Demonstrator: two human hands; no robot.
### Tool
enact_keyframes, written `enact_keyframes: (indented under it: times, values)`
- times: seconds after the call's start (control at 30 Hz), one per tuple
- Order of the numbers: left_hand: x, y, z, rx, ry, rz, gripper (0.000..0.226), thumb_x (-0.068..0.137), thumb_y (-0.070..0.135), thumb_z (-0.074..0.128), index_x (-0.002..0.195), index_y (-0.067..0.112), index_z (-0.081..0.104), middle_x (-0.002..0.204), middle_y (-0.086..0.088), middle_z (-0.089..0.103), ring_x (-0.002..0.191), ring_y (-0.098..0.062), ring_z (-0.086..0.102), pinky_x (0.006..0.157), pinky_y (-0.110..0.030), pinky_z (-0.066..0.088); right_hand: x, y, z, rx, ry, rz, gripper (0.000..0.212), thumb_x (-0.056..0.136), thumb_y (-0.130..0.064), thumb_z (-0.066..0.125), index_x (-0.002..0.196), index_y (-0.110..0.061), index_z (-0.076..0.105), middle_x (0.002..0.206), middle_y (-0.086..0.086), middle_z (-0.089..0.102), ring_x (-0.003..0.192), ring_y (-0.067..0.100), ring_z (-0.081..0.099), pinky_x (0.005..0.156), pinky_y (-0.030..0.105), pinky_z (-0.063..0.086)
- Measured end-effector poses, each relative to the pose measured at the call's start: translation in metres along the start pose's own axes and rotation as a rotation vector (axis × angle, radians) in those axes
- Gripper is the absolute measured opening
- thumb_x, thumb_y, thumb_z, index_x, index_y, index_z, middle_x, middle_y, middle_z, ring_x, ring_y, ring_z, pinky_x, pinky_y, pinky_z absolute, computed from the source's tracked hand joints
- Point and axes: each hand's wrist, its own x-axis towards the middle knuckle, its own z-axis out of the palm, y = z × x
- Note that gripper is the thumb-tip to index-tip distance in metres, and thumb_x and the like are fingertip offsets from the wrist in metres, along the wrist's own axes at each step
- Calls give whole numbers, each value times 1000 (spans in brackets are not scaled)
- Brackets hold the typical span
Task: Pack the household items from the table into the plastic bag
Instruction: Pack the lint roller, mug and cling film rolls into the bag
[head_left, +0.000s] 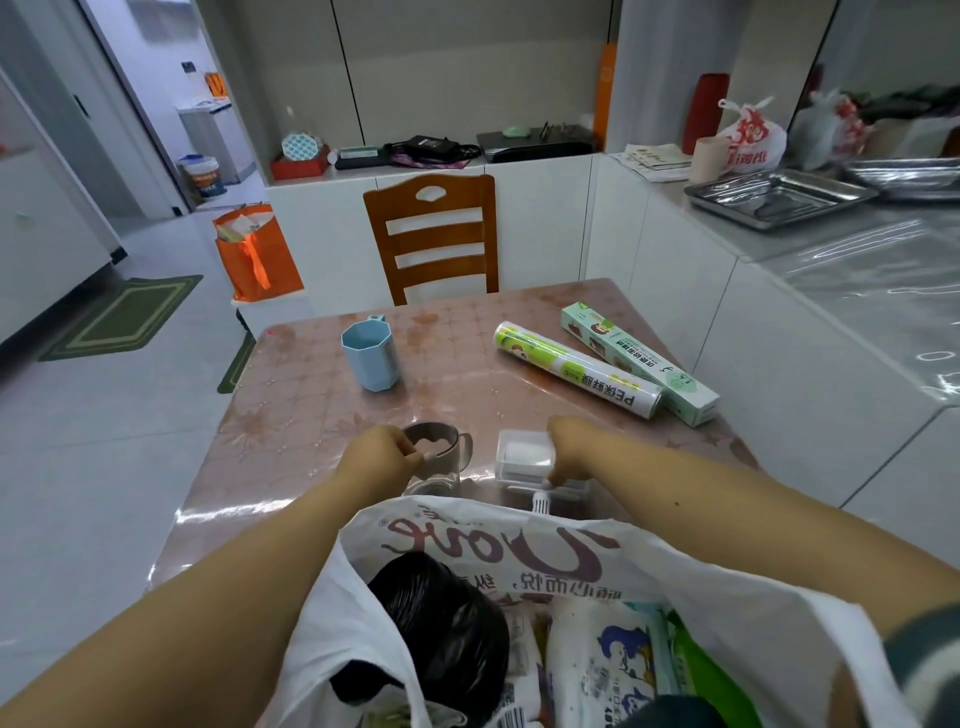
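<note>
- Left hand (382, 457), frame centre: we pinch the glass mug (434, 457) rim.
- Right hand (571, 449): we grip the clear box (522, 454).
- Plastic bag (519, 545), lower frame: open.

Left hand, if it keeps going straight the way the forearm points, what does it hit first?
The left hand already grips the rim of the grey cup, so that comes first. Beyond it, the line runs up and right over bare table toward the cling film roll; depth is unclear.
</note>
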Motion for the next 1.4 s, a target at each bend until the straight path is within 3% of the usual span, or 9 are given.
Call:
enact_keyframes:
  times: [0.17, 0.43, 0.53, 0.8, 1.0, 1.13, 1.2, 1.27, 1.4]
  values:
    - [0, -1, 2, 21, 62, 22, 24, 90, 31, 62, 95, 8, 69, 84, -3, 61, 77, -18, 54, 66, -28, 38, 1, 8, 9, -13, 25, -1, 79, 62, -20, 85, 128, -15, 42, 124, 11, 57, 110, 30, 54, 91, 40, 49]
    - [-14, -15, -10, 22, -47, 12, 32, 87, 37, 65, 103, 9, 68, 110, -9, 66, 99, -23, 59, 80, -28, 43, -22, 21, -31, 153, 112, 64, 62, 61, -37, 85, 108, -14, 53, 101, 3, 61, 81, 20, 58, 65, 29, 47]
    - [-30, -9, -31, -109, 11, 9, 28, 91, 39, 59, 97, 13, 66, 100, -11, 66, 85, -23, 59, 77, -32, 48, -48, 20, -59, 388, 148, 83, 60, 63, -35, 84, 107, -10, 52, 99, 7, 60, 78, 22, 62, 55, 29, 51]
    - [-143, 33, -103, -742, -51, 276, 47, 102, 35, 35, 91, 4, 69, 92, -13, 75, 95, -29, 70, 94, -42, 52, -172, -25, -146, 1280, 45, 54, 62, 71, -33, 73, 125, -12, 51, 119, 16, 60, 81, 29, 65, 67, 35, 57]
    - [-202, 21, -95, -495, -267, 560, 70, 89, 59, 18, 99, 21, 75, 107, 5, 73, 107, -13, 65, 103, -34, 41, -292, -63, -151, 1791, -133, -76, 58, 73, -37, 65, 121, -6, 51, 108, 21, 59, 103, 42, 59, 96, 65, 41]
    - [-210, 8, -77, -283, -353, 622, 75, 82, 79, 12, 98, 37, 73, 108, 17, 70, 114, -5, 58, 109, -33, 32, -338, -75, -111, 1791, -237, -142, 64, 59, -37, 65, 115, -7, 57, 100, 23, 64, 99, 42, 62, 94, 64, 42]
    - [-208, 1, -74, -307, -209, 616, 71, 84, 73, 18, 82, 26, 71, 83, 12, 69, 91, -11, 62, 92, -32, 41, -344, -77, -87, 1734, -246, -100, 61, 59, -38, 65, 112, -8, 58, 102, 21, 66, 105, 41, 61, 93, 57, 45]
    - [-205, -8, -77, -624, -3, 531, 58, 86, 60, 27, 63, 15, 57, 59, 4, 57, 67, -23, 52, 71, -34, 40, -339, -72, -68, 1647, -216, -20, 68, 59, -35, 68, 120, -10, 53, 107, 20, 66, 102, 39, 63, 91, 53, 47]
    - [-203, -22, -92, -1195, 84, 421, 80, 93, 65, 17, 42, 12, 49, 44, -3, 43, 54, -22, 38, 67, -34, 34, -319, -62, -48, 1295, -124, 44, 63, 74, -34, 69, 128, -12, 46, 119, 16, 59, 85, 31, 66, 100, 45, 41]
